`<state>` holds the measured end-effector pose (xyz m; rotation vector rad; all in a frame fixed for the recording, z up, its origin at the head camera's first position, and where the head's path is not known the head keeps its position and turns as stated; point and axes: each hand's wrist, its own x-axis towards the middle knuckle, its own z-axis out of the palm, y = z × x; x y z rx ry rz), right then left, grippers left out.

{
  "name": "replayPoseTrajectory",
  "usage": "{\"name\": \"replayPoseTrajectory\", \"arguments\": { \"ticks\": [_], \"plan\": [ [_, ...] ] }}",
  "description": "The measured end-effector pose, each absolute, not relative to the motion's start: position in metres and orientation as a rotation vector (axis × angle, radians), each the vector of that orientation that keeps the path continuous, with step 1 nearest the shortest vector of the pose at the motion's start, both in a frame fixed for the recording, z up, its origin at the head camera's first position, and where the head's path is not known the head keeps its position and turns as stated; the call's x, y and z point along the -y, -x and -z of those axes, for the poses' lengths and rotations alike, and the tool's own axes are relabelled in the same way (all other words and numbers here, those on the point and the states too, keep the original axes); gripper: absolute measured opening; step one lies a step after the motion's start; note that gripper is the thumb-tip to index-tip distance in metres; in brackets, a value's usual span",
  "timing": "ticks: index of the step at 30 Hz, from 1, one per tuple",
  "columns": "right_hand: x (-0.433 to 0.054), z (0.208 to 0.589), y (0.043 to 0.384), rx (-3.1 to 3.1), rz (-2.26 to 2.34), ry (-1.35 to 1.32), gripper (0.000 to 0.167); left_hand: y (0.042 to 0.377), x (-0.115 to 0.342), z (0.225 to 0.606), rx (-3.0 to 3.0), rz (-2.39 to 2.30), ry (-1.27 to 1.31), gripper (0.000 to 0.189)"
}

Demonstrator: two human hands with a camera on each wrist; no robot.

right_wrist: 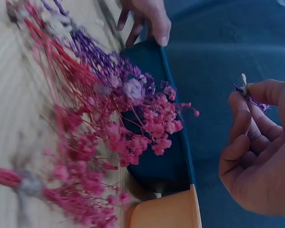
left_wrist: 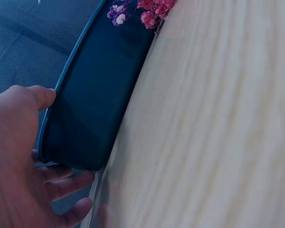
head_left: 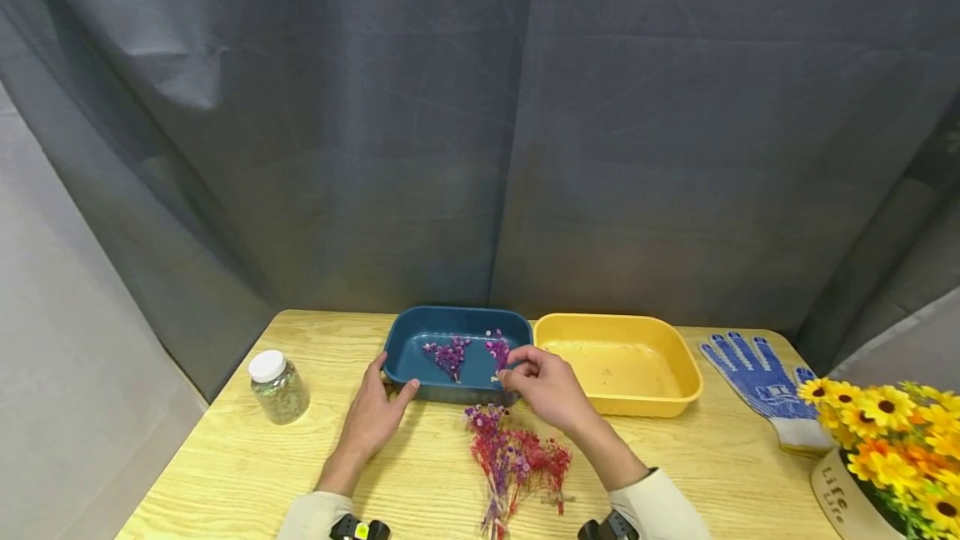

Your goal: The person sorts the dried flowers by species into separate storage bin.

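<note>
Purple sprig [head_left: 497, 347] sits pinched between thumb and fingertips of a person's right hand [head_left: 550, 386] at the right end of a blue tray [head_left: 477, 367], whose left corner the left hand [head_left: 373, 415] grips.

"Life" printed twice on cream flowerpot [head_left: 852, 498]

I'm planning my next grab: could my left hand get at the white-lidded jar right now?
Probably yes: nothing shows between the left hand and the jar, though that hand would first have to let go of the blue tray.
</note>
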<state>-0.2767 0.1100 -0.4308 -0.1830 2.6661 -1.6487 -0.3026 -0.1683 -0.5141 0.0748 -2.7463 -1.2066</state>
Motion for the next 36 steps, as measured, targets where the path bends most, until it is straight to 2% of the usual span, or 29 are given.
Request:
{"name": "replayPoseTrajectory", "arguments": {
  "ticks": [9,15,27,36],
  "plan": [
    [-0.098,0.435,0.313,-2.683,1.571,0.117,0.017,0.304,0.167,0.510,2.721,1.247,-0.067,0.084],
    [-0.093,0.443,0.326,-2.674,1.528,0.038,0.017,0.304,0.167,0.514,2.726,1.274,-0.067,0.090],
    [-0.086,0.444,0.337,-2.711,1.447,-0.045,0.014,0.304,0.165,0.516,2.714,1.291,-0.076,0.085],
    [-0.093,0.444,0.325,-2.683,1.516,0.107,0.014,0.301,0.166,0.513,2.706,1.298,-0.077,0.086]
  ]
}}
